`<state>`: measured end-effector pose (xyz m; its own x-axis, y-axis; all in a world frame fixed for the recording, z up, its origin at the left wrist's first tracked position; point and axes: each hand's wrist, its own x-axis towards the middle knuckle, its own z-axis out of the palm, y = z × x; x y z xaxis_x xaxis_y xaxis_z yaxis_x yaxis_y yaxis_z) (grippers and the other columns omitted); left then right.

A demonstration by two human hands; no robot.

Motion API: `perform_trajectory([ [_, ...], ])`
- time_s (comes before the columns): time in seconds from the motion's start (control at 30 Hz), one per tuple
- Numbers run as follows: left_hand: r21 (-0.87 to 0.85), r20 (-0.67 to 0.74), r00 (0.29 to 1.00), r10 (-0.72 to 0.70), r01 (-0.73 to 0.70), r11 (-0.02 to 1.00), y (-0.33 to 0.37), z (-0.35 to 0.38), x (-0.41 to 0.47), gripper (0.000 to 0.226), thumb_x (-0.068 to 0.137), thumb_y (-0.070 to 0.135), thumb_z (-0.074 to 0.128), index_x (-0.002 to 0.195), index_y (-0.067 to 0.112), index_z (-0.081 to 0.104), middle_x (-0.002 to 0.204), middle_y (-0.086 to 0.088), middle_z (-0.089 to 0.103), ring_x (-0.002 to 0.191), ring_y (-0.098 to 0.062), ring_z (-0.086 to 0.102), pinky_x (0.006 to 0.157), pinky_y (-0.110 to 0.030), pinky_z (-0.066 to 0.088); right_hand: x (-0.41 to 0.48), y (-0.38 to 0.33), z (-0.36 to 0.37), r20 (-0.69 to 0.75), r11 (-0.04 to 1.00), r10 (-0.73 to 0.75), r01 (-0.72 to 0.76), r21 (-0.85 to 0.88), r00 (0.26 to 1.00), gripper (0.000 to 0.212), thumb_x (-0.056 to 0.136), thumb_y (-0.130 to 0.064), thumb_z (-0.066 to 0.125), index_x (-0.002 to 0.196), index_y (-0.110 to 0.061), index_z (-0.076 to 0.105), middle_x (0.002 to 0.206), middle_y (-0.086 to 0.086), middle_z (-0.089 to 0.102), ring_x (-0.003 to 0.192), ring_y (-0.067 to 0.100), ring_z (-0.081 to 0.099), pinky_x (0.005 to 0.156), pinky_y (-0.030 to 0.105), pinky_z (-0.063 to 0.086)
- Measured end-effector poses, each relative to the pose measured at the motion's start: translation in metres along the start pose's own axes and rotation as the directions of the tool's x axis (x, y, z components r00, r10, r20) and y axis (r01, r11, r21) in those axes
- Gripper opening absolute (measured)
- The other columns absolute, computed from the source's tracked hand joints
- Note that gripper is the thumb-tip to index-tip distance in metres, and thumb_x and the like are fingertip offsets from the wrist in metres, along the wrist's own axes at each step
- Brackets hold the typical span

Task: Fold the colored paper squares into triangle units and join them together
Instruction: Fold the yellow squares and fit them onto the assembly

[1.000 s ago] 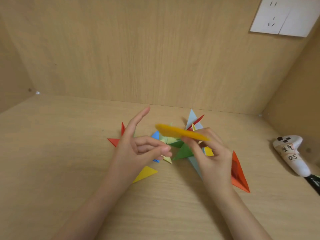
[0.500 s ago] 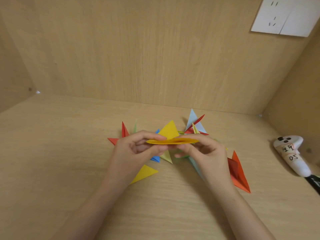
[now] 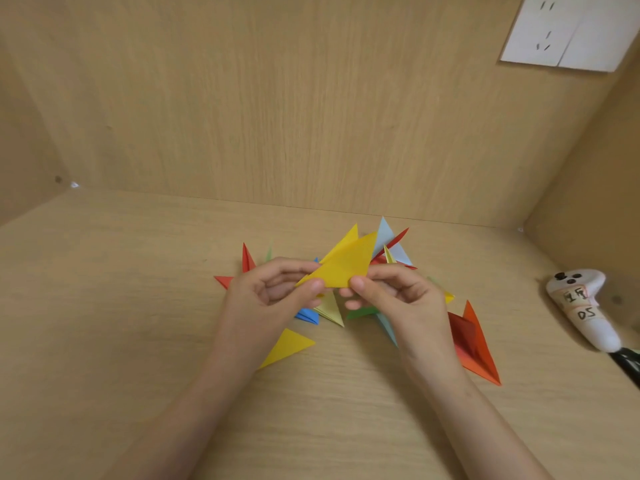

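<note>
- Everything is lit evenly by soft, warm light.
- Only faint, diffuse shadows are thrown onto the table.
- Straight lines are bowed near the edges by the wide lens.

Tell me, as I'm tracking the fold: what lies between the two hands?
Head view: a yellow folded paper, pinched by the left hand and the right hand.

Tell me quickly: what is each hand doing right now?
Left hand: pinches the yellow paper.
Right hand: pinches the same yellow paper.
</note>
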<state>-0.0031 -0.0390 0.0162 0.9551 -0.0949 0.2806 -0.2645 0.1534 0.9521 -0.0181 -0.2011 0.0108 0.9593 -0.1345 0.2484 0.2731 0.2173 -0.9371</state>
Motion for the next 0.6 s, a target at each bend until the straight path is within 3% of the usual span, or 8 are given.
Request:
perform_trajectory([
  [0.13,-0.009,0.004,1.0,-0.013,0.013,1.0,-0.0005,0.0003,0.001,0.032,0.077,-0.004,0.067,0.1,0.017,0.066,0.076,-0.005,0.074,0.07,-0.013,0.071,0.064,-0.021,0.057,0.0013,-0.0018,0.0013,-0.006,0.999,0.006,-0.006,0.039,1.0,0.028,0.067,-0.004,0.069,0.091,-0.002,0.056,0.065,0.01,0.068,0.061,0.021,0.07,0.056,0.026,0.056],
  [0.37,-0.013,0.011,0.999,-0.031,0.031,0.999,-0.0025,-0.0005,0.0022,0.025,0.076,-0.005,0.068,0.094,0.013,0.068,0.071,-0.004,0.073,0.069,-0.012,0.071,0.063,-0.02,0.056,0.0015,-0.0027,-0.0007,0.006,0.999,0.026,-0.026,0.042,1.0,0.032,0.066,-0.005,0.069,0.096,-0.004,0.056,0.061,0.007,0.067,0.061,0.02,0.069,0.057,0.024,0.056],
  [0.6,0.029,0.042,0.999,-0.019,0.017,0.999,-0.0031,-0.0021,0.0026,0.024,0.073,0.003,0.076,0.092,0.016,0.07,0.081,-0.003,0.074,0.075,-0.012,0.07,0.074,-0.024,0.058,0.0021,-0.0016,-0.0015,0.039,1.0,0.001,-0.001,0.013,0.999,0.029,0.067,-0.003,0.07,0.094,-0.004,0.059,0.06,0.007,0.065,0.058,0.017,0.067,0.057,0.023,0.055],
])
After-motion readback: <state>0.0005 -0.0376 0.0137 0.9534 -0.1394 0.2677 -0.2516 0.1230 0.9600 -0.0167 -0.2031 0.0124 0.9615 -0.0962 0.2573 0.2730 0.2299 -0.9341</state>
